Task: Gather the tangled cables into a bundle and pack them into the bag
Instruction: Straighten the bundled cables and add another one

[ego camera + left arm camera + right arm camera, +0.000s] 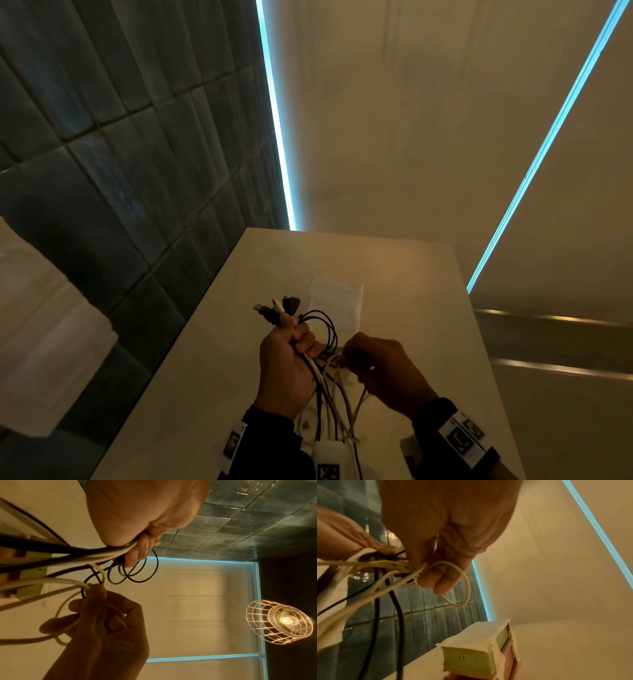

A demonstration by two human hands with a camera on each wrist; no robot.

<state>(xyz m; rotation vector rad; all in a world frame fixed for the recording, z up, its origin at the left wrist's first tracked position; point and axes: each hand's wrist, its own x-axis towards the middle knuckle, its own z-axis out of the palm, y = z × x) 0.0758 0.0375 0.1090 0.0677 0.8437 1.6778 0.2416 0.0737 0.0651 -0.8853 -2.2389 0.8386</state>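
The cables (pixel 329 383) sit low in the frame's centre, bunched in my left hand (pixel 286 366). My right hand (pixel 383 370) pinches a white loop (pixel 458 582) beside it.

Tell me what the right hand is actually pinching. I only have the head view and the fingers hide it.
Observer: In the right wrist view, the right hand pinches a white cable that curls into a small loop below the fingers.
Operator: Is the left grip secure?
Observer: In the left wrist view, the left hand has its fingers curled round the black and white cables, all bunched together in one grip.
Operator: Where does the warm light come from?
Observer: From a lit wire-cage lamp overhead, which only the left wrist view shows.
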